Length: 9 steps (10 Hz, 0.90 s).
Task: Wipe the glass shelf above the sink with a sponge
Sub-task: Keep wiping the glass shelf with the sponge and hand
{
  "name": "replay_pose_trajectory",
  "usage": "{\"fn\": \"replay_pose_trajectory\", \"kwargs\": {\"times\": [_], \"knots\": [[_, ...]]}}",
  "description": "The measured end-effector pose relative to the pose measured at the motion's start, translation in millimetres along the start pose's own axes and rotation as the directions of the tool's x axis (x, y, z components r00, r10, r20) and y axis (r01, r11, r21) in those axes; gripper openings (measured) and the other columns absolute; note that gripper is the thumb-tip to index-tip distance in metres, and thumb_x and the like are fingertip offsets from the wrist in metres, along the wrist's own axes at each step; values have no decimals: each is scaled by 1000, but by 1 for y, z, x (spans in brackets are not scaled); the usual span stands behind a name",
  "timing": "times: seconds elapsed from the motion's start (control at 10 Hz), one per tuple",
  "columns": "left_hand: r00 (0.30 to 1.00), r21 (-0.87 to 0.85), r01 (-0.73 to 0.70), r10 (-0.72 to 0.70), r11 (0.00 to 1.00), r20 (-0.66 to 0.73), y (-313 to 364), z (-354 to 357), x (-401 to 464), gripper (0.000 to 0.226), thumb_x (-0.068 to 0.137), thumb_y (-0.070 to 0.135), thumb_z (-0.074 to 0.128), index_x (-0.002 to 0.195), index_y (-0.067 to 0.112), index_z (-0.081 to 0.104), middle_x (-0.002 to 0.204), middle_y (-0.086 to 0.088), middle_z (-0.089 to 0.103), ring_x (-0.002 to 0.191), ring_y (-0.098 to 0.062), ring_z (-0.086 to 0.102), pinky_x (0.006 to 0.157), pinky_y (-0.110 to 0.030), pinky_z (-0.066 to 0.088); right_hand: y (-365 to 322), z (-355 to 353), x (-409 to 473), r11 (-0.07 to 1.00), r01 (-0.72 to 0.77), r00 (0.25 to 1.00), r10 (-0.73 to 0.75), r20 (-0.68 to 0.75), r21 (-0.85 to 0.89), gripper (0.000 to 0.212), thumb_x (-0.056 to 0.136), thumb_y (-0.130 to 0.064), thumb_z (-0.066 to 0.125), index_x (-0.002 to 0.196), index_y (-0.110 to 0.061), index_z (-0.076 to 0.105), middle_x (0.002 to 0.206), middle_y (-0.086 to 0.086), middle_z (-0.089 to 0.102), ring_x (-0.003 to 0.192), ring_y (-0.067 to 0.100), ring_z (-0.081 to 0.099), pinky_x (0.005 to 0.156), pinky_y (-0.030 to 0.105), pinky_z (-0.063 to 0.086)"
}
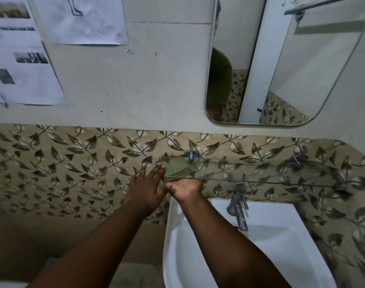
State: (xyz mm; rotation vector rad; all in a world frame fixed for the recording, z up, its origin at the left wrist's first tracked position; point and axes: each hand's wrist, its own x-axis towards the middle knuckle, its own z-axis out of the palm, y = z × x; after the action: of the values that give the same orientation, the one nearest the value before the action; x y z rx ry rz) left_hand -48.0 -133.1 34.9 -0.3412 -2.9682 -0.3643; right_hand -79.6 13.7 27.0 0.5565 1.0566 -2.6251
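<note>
The glass shelf (260, 171) runs along the leaf-patterned tiles above the white sink (281, 242). At its left end lies an olive-green sponge (177, 168), blurred through the glass. My right hand (185, 189) grips the sponge at the shelf's front edge, and its fingers reach in past the edge, where they are hard to make out. My left hand (149, 183) is flat with fingers spread just left of the shelf's end. Its fingertips are near the shelf's corner, it holds nothing, and it touches my right thumb.
A chrome tap (238, 206) stands at the back of the sink under the shelf. A round metal bracket (191, 155) fixes the shelf to the wall. A mirror (281, 59) hangs above on the right. Printed papers (23, 75) are stuck on the wall at upper left.
</note>
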Motion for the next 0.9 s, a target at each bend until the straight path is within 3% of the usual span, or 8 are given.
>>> {"fn": "replay_pose_trajectory", "kwargs": {"times": [0.1,0.2,0.4,0.5,0.6,0.7,0.8,0.9], "knots": [[1000,-21,-4,3,1000,-21,-4,1,-1,109,68,88,-19,159,37,14,168,13,7,156,-25,-6,122,-55,6,-11,-6,-12,920,-76,983,4,183,384,105,84,-85,29,142,-2,55,146,28,53,135,46,50,113,59,38],[998,-51,-7,4,999,-59,-7,3,-3,109,70,89,-15,158,36,19,168,11,13,156,-25,-1,121,-55,9,-19,-26,-19,909,-107,961,-9,276,403,106,80,-87,32,144,-5,54,148,28,51,137,50,47,119,66,23],[997,-95,-18,10,995,-81,-13,17,-1,96,80,87,-1,157,35,25,164,11,17,155,-33,11,121,-57,18,-58,-64,-37,870,-46,977,-63,204,490,103,84,-86,26,138,-5,59,135,27,62,119,47,63,99,62,51],[998,-80,9,-13,997,-57,-19,23,4,90,82,86,2,157,39,22,165,11,17,152,-44,13,119,-60,19,-86,-93,-45,905,24,992,-75,104,425,88,95,-70,29,136,2,60,135,30,61,122,47,62,88,49,59],[998,-78,-4,-1,997,-59,-24,25,5,84,86,84,6,157,42,19,166,9,19,152,-41,16,119,-63,18,-112,-130,-44,671,36,899,-346,-269,-741,50,104,-30,49,137,6,57,146,23,54,141,28,46,79,2,43],[998,-105,-12,5,994,-66,-17,24,5,87,84,84,7,157,39,22,166,9,20,151,-44,16,118,-63,20,-147,-170,-53,38,-237,864,-448,-228,-971,61,91,-56,40,132,-20,66,146,4,58,136,19,50,104,23,37],[998,-127,-12,4,992,-67,-13,22,4,86,84,84,9,157,40,21,166,8,19,152,-43,16,119,-62,19,-188,-213,-46,-121,-410,842,-431,-324,-904,79,81,-71,23,136,-28,61,153,-4,50,141,20,43,117,53,19],[999,-131,-10,3,991,-51,-19,25,5,82,86,84,11,157,43,18,167,8,19,152,-38,19,120,-60,20,-201,-229,-80,-117,-429,821,-463,-333,-895,71,86,-71,30,135,-28,60,149,-6,52,141,21,42,118,46,22]]}}
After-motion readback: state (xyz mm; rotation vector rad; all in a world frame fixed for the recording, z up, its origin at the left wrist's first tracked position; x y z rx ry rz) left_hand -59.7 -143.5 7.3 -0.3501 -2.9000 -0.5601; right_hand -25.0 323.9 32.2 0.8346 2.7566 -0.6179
